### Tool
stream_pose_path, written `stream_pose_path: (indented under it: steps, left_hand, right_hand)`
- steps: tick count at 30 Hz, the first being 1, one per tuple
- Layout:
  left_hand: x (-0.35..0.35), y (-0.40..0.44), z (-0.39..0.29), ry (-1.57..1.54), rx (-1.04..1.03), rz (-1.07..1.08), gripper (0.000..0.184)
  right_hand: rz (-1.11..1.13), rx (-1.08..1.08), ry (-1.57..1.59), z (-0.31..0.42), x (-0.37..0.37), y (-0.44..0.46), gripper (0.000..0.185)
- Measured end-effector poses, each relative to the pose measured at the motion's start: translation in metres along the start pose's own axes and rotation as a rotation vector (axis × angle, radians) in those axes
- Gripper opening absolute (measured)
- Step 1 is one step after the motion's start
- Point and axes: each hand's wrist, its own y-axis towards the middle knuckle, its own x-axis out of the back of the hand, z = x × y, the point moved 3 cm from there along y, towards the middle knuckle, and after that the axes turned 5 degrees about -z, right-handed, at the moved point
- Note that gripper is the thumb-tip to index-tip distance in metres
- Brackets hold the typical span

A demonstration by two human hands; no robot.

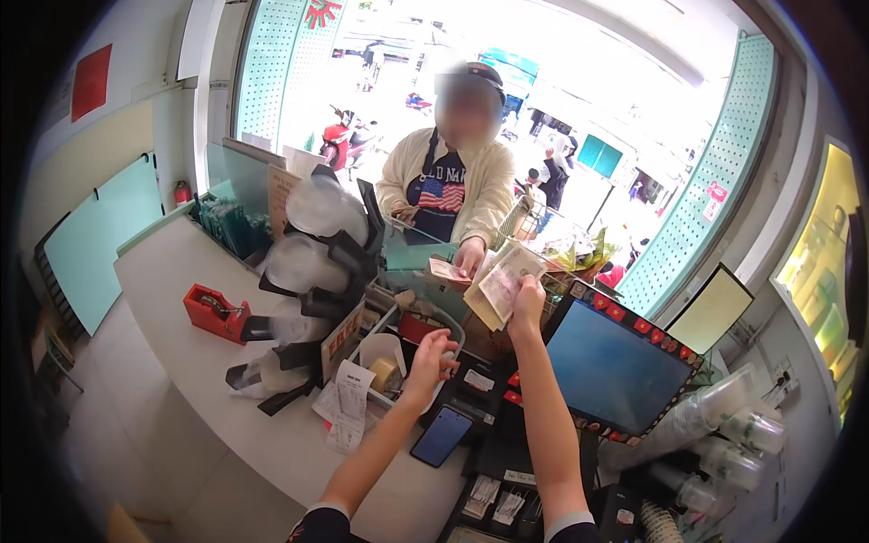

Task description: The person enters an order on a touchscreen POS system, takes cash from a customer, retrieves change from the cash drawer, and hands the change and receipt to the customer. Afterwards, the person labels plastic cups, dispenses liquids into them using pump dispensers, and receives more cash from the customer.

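My right hand (526, 308) is stretched out over the counter, closed on a few banknotes (509, 281) that are fanned out a little. Just beyond them, a customer's hand (470, 257) holds another banknote (444, 270) near the glass. My left hand (432, 365) hovers above the grey basket (391, 319), its fingers loosely bent and apart, with nothing visible in it. In that basket lies a roll of tape (385, 372). Below my left hand, a phone (442, 436) rests screen up on the counter.
A monitor (608, 360) stands right of my right arm, with stacked plastic cups (724, 398) beyond it. Lower down is a cash drawer (496, 509) with notes in it. Left are receipts (348, 403), cup-lid stacks (303, 264) and a red tape dispenser (215, 313).
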Motion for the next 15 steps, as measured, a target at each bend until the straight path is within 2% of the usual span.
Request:
stream_pose_path:
  steps: [2,5,8,12,15]
  left_hand:
    - [0.001,0.032,-0.024,0.139,0.049,-0.071,0.047]
    - [0.003,0.083,-0.044,0.275,-0.185,-0.148,0.043]
    - [0.006,0.099,-0.056,0.523,-0.409,-0.206,0.038]
    - [0.026,0.103,-0.045,0.506,-0.471,-0.240,0.034]
    - [0.044,0.080,-0.048,0.410,-0.399,-0.319,0.028]
  right_hand:
    - [0.030,-0.018,-0.158,-0.012,0.003,0.005,0.022]
    - [0.050,-0.004,-0.222,-0.036,0.002,0.003,0.024]
    - [0.027,-0.035,-0.314,-0.060,0.005,0.005,0.031]
    - [0.023,-0.084,-0.352,-0.075,0.005,0.003,0.034]
    - [0.010,-0.104,-0.362,-0.092,0.005,0.005,0.032]
